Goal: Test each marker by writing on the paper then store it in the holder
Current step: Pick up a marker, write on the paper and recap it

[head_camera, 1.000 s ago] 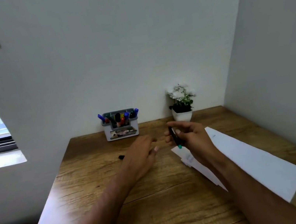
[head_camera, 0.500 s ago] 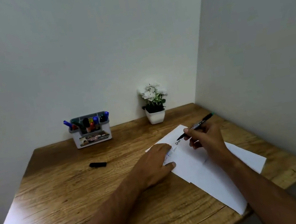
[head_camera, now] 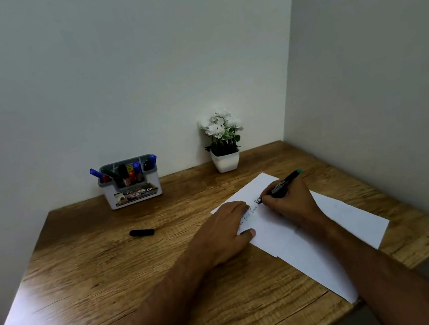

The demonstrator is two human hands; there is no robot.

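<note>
Two hands, right grip [head_camera: 288,202] clenching marker [head_camera: 285,183], left grip [head_camera: 226,233] released flat on paper [head_camera: 337,216], writing unreadable.

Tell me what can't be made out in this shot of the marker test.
- Head view: words on the paper are too small to read, partly under the left hand.
- Marker tip is largely hidden by the right hand.
- Holder hides its markers' lower ends; label blurred.
- Black cap: colour code indiscernible.

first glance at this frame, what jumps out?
The right hand writing on the white paper with a black marker, right of centre on the desk, while the left hand presses the sheet flat. Next, the marker-filled holder at the back wall, and a loose black cap on the wood.
</note>
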